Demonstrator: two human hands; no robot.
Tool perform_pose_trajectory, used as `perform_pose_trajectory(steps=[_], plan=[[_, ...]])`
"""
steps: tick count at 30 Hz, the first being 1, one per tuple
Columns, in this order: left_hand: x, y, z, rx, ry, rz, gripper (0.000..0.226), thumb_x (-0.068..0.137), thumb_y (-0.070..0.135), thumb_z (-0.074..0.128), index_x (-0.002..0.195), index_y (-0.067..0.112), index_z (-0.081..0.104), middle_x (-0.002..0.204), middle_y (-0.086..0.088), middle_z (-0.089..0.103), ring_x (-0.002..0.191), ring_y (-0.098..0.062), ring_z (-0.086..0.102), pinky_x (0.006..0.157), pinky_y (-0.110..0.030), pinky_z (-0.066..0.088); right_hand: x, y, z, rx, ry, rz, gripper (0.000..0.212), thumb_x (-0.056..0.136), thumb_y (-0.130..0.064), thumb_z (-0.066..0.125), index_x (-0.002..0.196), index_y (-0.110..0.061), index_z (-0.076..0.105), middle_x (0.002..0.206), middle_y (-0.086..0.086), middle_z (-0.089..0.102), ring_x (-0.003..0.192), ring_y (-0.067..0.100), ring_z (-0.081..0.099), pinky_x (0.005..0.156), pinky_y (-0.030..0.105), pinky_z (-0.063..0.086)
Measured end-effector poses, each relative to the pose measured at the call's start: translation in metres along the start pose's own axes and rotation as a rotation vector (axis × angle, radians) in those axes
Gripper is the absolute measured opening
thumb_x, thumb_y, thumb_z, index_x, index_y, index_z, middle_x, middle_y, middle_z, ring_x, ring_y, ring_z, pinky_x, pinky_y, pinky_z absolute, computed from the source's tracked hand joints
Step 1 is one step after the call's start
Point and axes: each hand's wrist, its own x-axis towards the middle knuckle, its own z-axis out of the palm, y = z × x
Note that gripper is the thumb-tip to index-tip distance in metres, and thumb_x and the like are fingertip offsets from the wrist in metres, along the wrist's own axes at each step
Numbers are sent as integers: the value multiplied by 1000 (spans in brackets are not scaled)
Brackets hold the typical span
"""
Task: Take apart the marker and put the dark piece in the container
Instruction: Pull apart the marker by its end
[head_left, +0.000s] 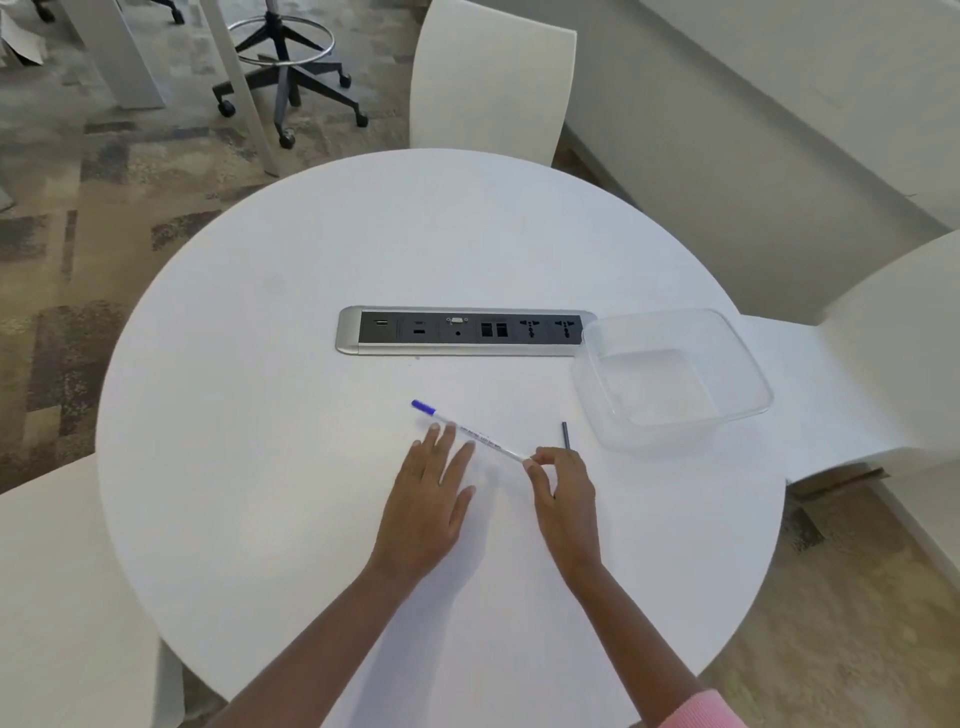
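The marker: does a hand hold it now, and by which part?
The right hand pinches the marker at its white end, the one away from the blue cap. The left hand lies flat, straight fingertips at its middle, gripping nothing.

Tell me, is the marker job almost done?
Partly. The dark piece is already out of the marker and lies on the table beside the container. Right now the left hand rests flat fingers on the marker, and the right hand pinches its end. What is left is putting the dark piece into the container, which looks empty.
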Motion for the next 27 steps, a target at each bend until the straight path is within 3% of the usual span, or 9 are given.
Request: perform_pose_trajectory(steps=[3,6,8,9,10,12,16,21,27], plan=[[8,11,1,4,48,126,44,100,35,17,131,14,40,135,-13,53,130,-27,36,108,-39,28,-6,-2,-11,62,-36,-15,6,89,-14,53,86,-17,58,91,-5,59,85,1,54,71,8,39],[11,15,3,-2,128,216,38,96,26,33,125,12,51,119,-9,64,120,-26,47,108,-38,29,-14,-6,-19,129,-72,-16,12,88,-14,55,79,-22,57,84,-11,60,81,-7,54,69,4,39],[12,16,-1,-13,181,238,33,89,15,41,113,11,62,89,-5,68,92,-24,60,92,-40,48,-17,-7,-22,151,-81,-16,15,88,-14,55,77,-23,57,82,-13,60,79,-8,54,68,4,40],[13,16,-4,-24,192,241,30,87,11,41,109,13,62,77,-3,64,75,-22,59,75,-39,55,-18,-8,-24,153,-84,-27,14,88,-14,55,78,-22,57,81,-13,60,79,-8,54,68,4,40],[13,16,-8,-36,189,238,28,86,8,41,107,16,57,70,-1,60,64,-19,55,60,-35,53,-19,-10,-26,141,-91,-47,11,89,-15,55,79,-21,58,81,-13,60,79,-9,54,68,3,39],[14,16,-14,-52,164,224,24,85,8,40,103,19,49,67,2,56,55,-17,51,48,-28,44,-18,-11,-29,65,-115,-113,7,90,-16,53,87,-18,60,85,-12,61,83,-8,54,72,2,38],[17,12,-22,-100,150,223,23,84,11,40,94,18,59,66,3,57,54,-16,51,50,-22,36,-12,-9,-33,-243,-130,-361,14,90,-23,50,97,-14,59,90,0,64,84,8,53,72,18,41],[17,10,-31,-169,145,212,25,84,13,41,85,12,66,64,1,59,51,-18,51,58,-25,31,1,-11,-39,-546,-31,-735,18,87,-25,47,79,-13,58,67,0,59,61,13,48,45,21,38],[17,10,-40,-187,174,199,14,84,9,44,89,19,53,64,2,56,57,-15,41,57,-23,28,6,-13,-41,-497,-129,-765,21,85,-22,47,73,-8,58,64,5,55,63,14,41,43,28,40]])
